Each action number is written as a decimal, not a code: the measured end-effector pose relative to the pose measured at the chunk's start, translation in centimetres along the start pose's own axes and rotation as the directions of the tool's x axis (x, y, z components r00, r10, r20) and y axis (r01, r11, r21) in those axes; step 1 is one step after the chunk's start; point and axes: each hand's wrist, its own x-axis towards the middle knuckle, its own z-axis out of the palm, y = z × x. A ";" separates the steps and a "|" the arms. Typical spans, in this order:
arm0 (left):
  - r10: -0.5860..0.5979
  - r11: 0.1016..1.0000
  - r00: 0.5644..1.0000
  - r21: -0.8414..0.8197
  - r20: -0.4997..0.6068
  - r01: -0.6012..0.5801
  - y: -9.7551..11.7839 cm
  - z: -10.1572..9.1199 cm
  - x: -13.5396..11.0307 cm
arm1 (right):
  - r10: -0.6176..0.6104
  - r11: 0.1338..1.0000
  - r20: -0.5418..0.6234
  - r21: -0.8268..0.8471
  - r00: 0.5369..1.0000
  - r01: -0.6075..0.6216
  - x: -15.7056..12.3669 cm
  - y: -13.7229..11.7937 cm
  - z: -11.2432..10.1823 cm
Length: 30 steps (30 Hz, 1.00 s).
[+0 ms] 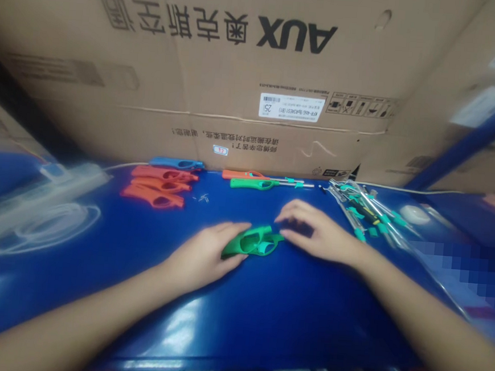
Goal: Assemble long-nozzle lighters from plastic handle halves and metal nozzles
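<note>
My left hand (208, 251) is closed around the handle end of a green utility lighter shell (248, 244), which shows a large finger opening. A teal trigger piece (265, 247) sits in the shell's front loop. My right hand (319, 231) is at the front end, its thumb tip by the shell's narrow tip. The right index finger curves above with a gap between it and the thumb, and I see nothing held there. The shell is just above or on the blue table (237, 316); I cannot tell which.
Behind are red lighter shells (159, 184), a blue shell (176, 163), small pins (203, 198), and an orange lighter (244, 175) beside a green lighter (251, 183). Metal lighter tubes with teal pieces (369, 209) lie right. A cardboard box (195, 90) stands behind; a white cable (51, 227) lies left.
</note>
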 end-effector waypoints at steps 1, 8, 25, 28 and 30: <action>0.007 1.000 1.000 -0.005 -0.007 -0.007 0.0 0.0 0.0 | -0.014 0.999 0.042 0.049 0.999 0.012 0.1 -0.7 0.7; 0.011 1.000 1.000 -0.008 -0.004 -0.011 0.0 0.1 0.0 | 0.050 0.990 0.059 0.132 0.997 -0.057 0.1 -1.2 3.4; -0.053 0.999 0.994 0.001 0.093 0.053 0.2 -2.5 0.6 | 0.631 0.658 -0.149 -0.417 0.761 -0.627 -0.6 2.7 -2.6; -0.018 0.999 0.998 -0.036 0.053 0.020 0.1 -2.3 0.7 | 0.666 0.556 -0.239 -0.473 0.707 -0.683 -1.0 3.8 -4.1; 0.005 0.999 1.000 -0.050 0.030 -0.003 0.0 -2.2 0.7 | 0.683 0.478 -0.302 -0.503 0.665 -0.720 -1.2 4.5 -5.3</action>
